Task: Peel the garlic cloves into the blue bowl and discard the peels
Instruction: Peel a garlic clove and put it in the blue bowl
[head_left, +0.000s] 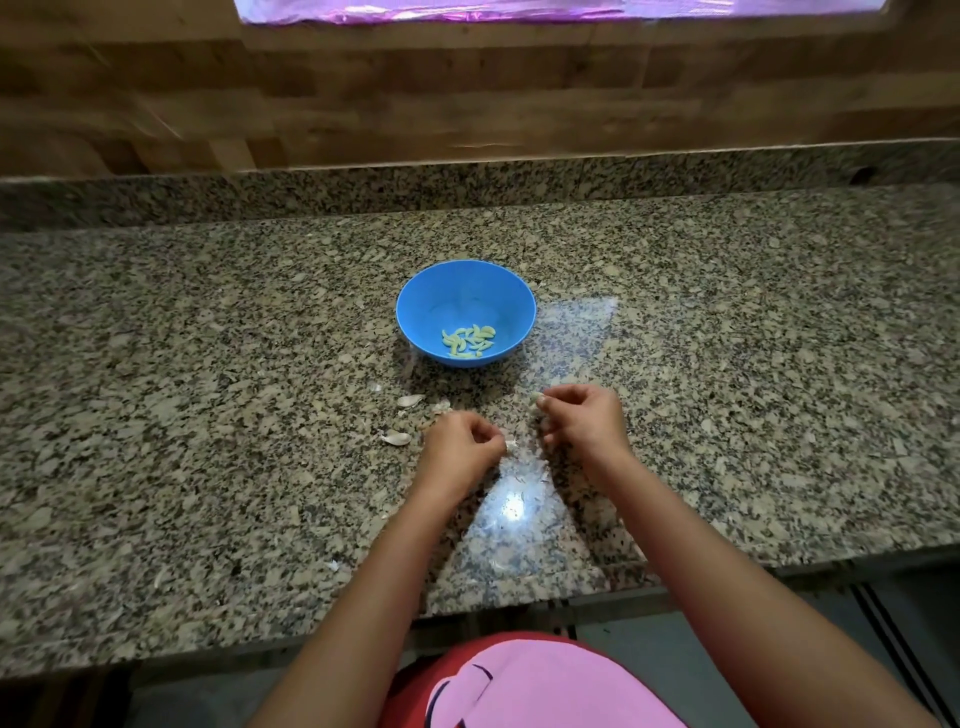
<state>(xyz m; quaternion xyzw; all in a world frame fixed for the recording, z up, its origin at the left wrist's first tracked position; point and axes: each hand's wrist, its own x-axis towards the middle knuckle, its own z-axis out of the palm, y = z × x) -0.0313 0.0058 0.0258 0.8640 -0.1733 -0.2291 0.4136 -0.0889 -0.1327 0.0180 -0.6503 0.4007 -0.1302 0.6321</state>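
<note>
A blue bowl (466, 291) stands on the granite counter (208, 364) with several peeled garlic cloves (469, 341) in its bottom. Just in front of it, my right hand (584, 418) pinches a garlic clove (536, 399) at its fingertips. My left hand (460, 447) is curled and pinches a small white bit of peel (510, 445). Unpeeled cloves lie to the left of my hands, one (410, 400) near the bowl and one (396, 439) beside my left hand.
Thin peel scraps (332, 566) are scattered on the counter near its front edge. A raised granite ledge (467, 182) and a wooden wall run along the back. The counter's front edge lies just below my forearms.
</note>
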